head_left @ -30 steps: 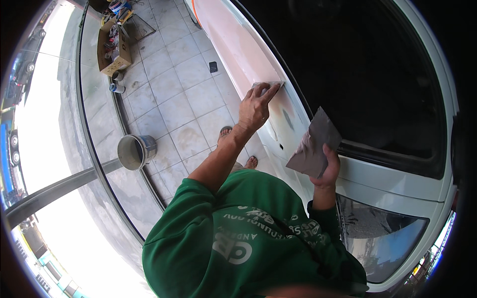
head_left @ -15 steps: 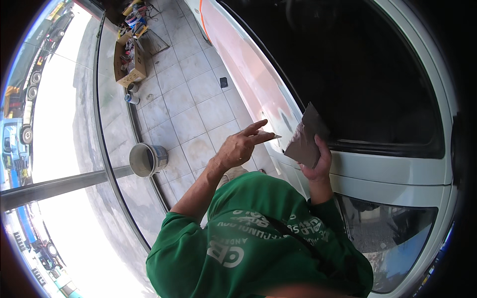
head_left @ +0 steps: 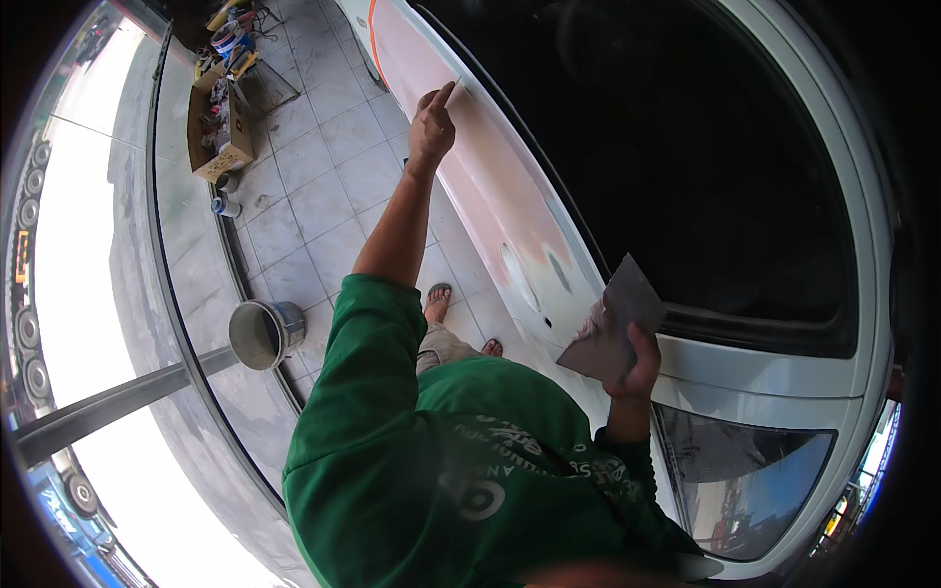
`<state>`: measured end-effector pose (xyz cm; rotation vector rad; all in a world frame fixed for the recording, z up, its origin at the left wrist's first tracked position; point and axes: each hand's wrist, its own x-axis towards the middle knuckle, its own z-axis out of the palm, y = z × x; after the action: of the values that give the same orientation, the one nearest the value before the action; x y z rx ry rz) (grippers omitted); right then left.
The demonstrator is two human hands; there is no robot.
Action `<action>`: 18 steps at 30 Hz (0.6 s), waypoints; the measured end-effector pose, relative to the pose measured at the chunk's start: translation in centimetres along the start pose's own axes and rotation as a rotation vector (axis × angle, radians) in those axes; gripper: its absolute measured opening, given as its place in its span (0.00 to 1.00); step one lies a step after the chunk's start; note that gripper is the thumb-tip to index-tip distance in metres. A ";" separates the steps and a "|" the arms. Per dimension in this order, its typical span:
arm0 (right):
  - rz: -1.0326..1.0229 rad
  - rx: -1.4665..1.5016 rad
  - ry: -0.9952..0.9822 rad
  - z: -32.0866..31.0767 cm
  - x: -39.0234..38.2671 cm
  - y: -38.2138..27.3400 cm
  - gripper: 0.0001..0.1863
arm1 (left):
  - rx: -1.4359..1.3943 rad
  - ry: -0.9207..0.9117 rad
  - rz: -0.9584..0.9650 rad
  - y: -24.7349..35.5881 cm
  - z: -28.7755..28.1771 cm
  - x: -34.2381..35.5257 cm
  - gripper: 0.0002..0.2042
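My left hand [head_left: 431, 127] reaches far forward along the white car door. Its fingers pinch a thin putty spreader [head_left: 458, 82], mostly hidden by the hand, whose edge meets the pinkish filler-coated panel [head_left: 490, 157] just below the window line. Nearer to me, my right hand [head_left: 639, 365] grips a flat dark grey putty board [head_left: 627, 314], its thumb over the face. Pinkish putty [head_left: 585, 335] is smeared along the board's left edge. The board is tilted beside the door handle [head_left: 518, 274].
Left on the tiled floor [head_left: 314, 167] stands a grey bucket [head_left: 265, 335] by the glass partition. Beyond it are small cans [head_left: 225, 207], a cardboard box [head_left: 235, 157] of clutter and a small metal stand [head_left: 279, 88]. The dark car window [head_left: 706, 157] spans the right.
My left hand has swung forward from near the putty board to the far part of the door, taking the spreader to the panel. The board in my right hand has lowered slightly.
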<state>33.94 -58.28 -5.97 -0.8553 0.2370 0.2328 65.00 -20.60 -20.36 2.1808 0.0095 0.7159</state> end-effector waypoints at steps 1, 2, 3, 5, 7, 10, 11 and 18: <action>-0.011 -0.013 -0.003 -0.4 -0.3 0.1 0.30 | -0.006 0.026 0.024 -0.8 0.1 0.7 0.25; -0.025 -0.025 -0.002 -0.3 -0.5 0.0 0.30 | 0.029 0.037 0.035 -1.8 0.0 1.7 0.25; -0.036 -0.037 -0.005 -0.2 -0.6 -0.1 0.30 | 0.040 0.029 0.039 -2.9 -0.4 1.8 0.25; -0.063 -0.046 0.036 -0.7 -1.3 0.0 0.31 | 0.030 -0.025 0.025 -1.8 0.1 1.6 0.25; -0.070 -0.040 0.083 -1.5 -1.9 0.1 0.31 | 0.022 -0.086 -0.027 0.3 0.3 -0.6 0.24; -0.053 -0.012 0.064 -2.3 -2.2 0.4 0.31 | 0.010 -0.116 0.027 4.7 -0.2 -5.6 0.23; -0.047 0.013 0.055 -2.2 -2.1 0.4 0.30 | 0.007 -0.123 0.053 6.4 -0.5 -7.7 0.23; 0.034 0.076 -0.087 -3.2 -2.2 -0.6 0.30 | 0.056 -0.231 -0.019 15.4 -1.3 -17.5 0.29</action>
<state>31.73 -61.39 -6.91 -0.7646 0.1779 0.2906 46.22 -34.01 -17.28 2.3025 -0.0702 0.4544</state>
